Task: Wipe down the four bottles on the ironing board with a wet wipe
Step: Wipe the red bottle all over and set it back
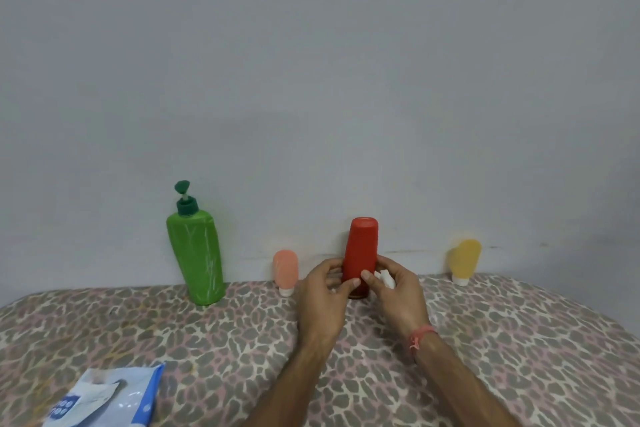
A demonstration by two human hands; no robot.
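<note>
A red bottle (361, 246) stands cap-down near the back of the ironing board (242, 340). My left hand (323, 298) grips its lower left side. My right hand (398, 295) is on its lower right side, holding a crumpled white wet wipe (385, 277) against the bottle. A tall green pump bottle (195, 253) stands at the back left. A small pink bottle (285, 270) stands cap-down just left of my left hand. A small yellow bottle (464, 260) stands cap-down at the back right.
A blue and white wet wipe pack (107, 399) lies at the board's front left edge. A plain grey wall (311, 80) rises right behind the bottles. The board has a leopard-print cover.
</note>
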